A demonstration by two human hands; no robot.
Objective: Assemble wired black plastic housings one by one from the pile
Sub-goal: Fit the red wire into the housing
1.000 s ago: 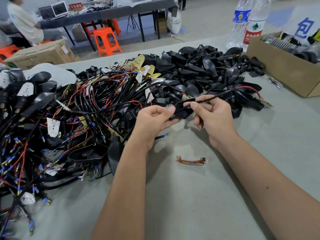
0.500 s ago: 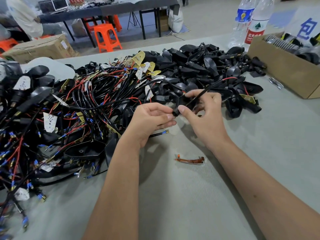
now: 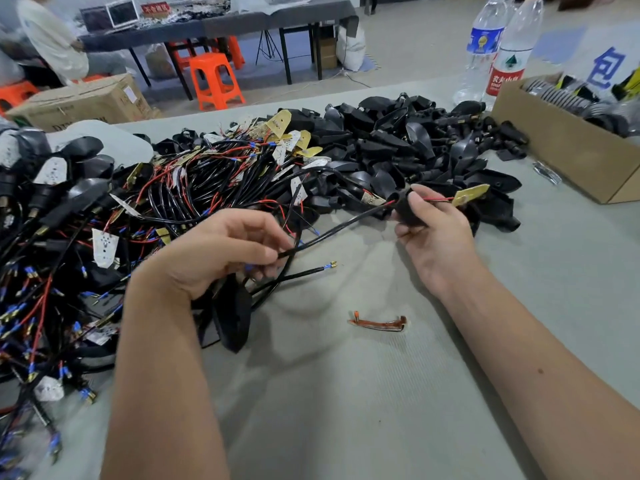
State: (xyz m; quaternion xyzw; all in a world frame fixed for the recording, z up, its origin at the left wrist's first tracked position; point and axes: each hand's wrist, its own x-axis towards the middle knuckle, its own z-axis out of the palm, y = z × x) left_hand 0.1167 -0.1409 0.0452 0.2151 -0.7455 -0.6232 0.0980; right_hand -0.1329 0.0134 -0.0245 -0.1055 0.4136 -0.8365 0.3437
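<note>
Pinching a black cable [image 3: 332, 233], the left hand [image 3: 221, 251] held its near end between thumb and fingertips, while the right hand [image 3: 433, 230] gripped a black housing [image 3: 405, 211] at the cable's far end. Hands were well apart, both raised just above the surface [image 3: 346, 393]. Cable ran taut between them, long axis low-left to upper-right. Housing sat in curled right fingers at the near edge of the pile; which way its opening faced could not be told. A red wire [image 3: 438, 199] stuck out of it to the right, ending in one brass tab [image 3: 469, 195] pointing right and slightly up.

Pile [image 3: 398, 147] of loose black housings lay beyond the hands, too many to count. A tangle [image 3: 173, 202] of wired parts with red and black leads lay to the left, also uncountable. One loose lead [image 3: 298, 275] lay on the surface below the left hand, blue-and-brass tip pointing right. One orange strip [image 3: 377, 322] lay flat between the forearms, long axis left-right. Two bottles [image 3: 498, 50] stood upright at far right, touching each other, just beside one open box [image 3: 568, 143] of dark parts. One clear wrapper [image 3: 547, 173] lay near the box's front. Beyond the surface: orange stools [image 3: 214, 81], a dark table, one carton [image 3: 79, 102], and a seated person, blurred.
</note>
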